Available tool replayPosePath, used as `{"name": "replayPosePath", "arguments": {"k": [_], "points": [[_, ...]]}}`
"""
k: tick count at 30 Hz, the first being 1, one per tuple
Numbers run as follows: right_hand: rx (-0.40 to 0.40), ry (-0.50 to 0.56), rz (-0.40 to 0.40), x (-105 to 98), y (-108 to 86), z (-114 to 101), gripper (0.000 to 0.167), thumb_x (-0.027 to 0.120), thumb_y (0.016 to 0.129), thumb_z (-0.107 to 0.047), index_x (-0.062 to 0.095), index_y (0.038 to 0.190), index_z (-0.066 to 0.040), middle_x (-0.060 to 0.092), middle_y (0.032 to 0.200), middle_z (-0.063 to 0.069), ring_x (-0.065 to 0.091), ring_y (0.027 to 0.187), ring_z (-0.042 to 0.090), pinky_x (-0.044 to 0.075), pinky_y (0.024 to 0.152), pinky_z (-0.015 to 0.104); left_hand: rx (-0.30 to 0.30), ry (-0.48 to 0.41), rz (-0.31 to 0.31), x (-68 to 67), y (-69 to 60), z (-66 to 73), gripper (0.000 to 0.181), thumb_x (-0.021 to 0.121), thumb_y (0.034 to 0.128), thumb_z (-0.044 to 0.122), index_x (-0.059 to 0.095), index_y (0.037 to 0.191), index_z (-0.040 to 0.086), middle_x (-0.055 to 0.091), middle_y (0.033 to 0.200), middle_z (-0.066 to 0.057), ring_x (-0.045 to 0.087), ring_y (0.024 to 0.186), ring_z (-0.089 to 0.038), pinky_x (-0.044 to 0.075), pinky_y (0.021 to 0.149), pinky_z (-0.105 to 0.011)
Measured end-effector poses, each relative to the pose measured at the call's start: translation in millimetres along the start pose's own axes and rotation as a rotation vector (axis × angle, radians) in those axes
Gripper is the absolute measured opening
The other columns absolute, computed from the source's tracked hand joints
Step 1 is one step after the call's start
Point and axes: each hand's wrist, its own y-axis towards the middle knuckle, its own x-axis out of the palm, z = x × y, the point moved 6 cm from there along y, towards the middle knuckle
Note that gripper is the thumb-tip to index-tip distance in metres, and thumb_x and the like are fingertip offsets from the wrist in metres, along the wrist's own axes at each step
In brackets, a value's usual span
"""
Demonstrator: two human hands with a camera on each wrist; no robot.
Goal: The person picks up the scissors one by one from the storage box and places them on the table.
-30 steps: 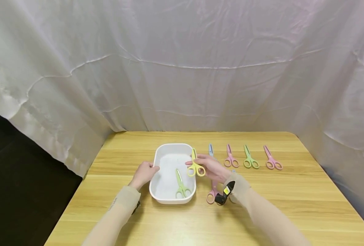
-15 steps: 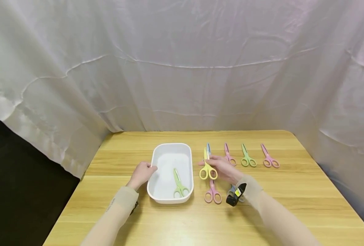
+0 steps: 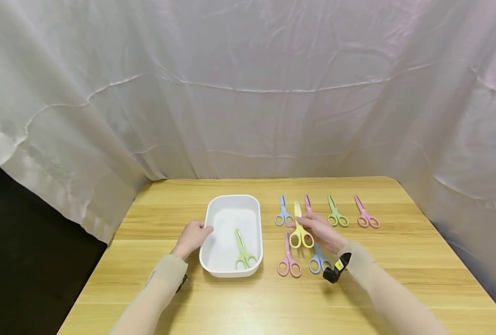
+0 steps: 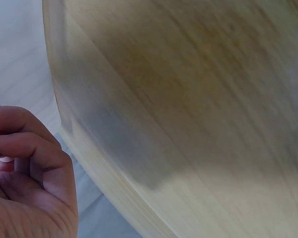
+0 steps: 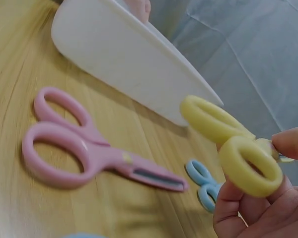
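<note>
My left hand (image 3: pixel 192 238) grips the left rim of a white plastic tray (image 3: pixel 231 274), thumb over the edge. Inside the tray lies one pair of green scissors (image 3: pixel 242 251). My right hand (image 3: pixel 324 231) pinches a pair of yellow scissors (image 3: pixel 299 229) above the table, right of the tray, with the handle loops toward me and the blades pointing away. Below these, on the table, lie pink scissors (image 3: pixel 288 256) and blue scissors (image 3: pixel 317 258), the latter partly covered by the right hand and wrist. The right wrist view shows the yellow handles (image 5: pixel 253 166) raised off the table.
Along the back lie blue scissors (image 3: pixel 283 209), pink scissors (image 3: pixel 308 202) partly behind the right hand, green scissors (image 3: pixel 334 211) and further pink scissors (image 3: pixel 364 211). The wooden table (image 3: pixel 419 270) meets a pale curtain (image 3: pixel 273 130) at its far edge.
The right hand has carried the yellow scissors from over the tray's right rim rightward, out above the table. The left hand has stayed on the rim. The view has shifted slightly.
</note>
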Motion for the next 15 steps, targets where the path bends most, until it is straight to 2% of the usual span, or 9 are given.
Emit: {"name": "replayPosePath", "arguments": {"k": [3,6,11,15], "points": [[0.013,-0.008,-0.004,-6.9,-3.2,1.8,0.044,0.047,0.106,-0.029,0.045,0.132,0.007,0.075,0.112,0.004,0.062,0.081,0.005,0.049,0.066,0.017,-0.001,0.003,-0.002,0.1,-0.2,0.3,0.033,0.056,0.0945,0.025,0.073,0.095,-0.004,0.071,0.092,-0.014,0.066,0.077,-0.018,0.057,0.063,-0.026],[0.008,-0.026,-0.019,-13.7,-7.1,2.3,0.06,0.044,0.107,-0.032,0.033,0.146,0.013,0.075,0.116,0.006,0.066,0.084,0.005,0.052,0.068,0.017,0.0,0.005,-0.001,0.3,-0.3,0.5,0.034,0.057,0.0945,0.025,0.073,0.098,-0.004,0.072,0.093,-0.014,0.066,0.077,-0.018,0.057,0.063,-0.026],[-0.015,-0.048,-0.007,-27.8,-13.2,2.3,0.064,0.046,0.107,-0.032,0.032,0.147,0.015,0.075,0.119,0.008,0.07,0.092,0.008,0.057,0.077,0.019,0.004,-0.002,0.003,0.8,0.1,0.2,0.034,0.057,0.094,0.025,0.074,0.099,-0.004,0.073,0.093,-0.015,0.068,0.076,-0.018,0.059,0.063,-0.027],[-0.02,-0.047,0.017,-39.9,-17.5,2.5,0.053,0.047,0.107,-0.03,0.044,0.137,0.013,0.076,0.107,0.001,0.068,0.088,0.006,0.057,0.076,0.02,0.004,0.002,0.009,0.4,0.6,-0.5,0.034,0.057,0.0937,0.026,0.074,0.099,-0.004,0.073,0.094,-0.015,0.067,0.076,-0.018,0.059,0.064,-0.027]]}}
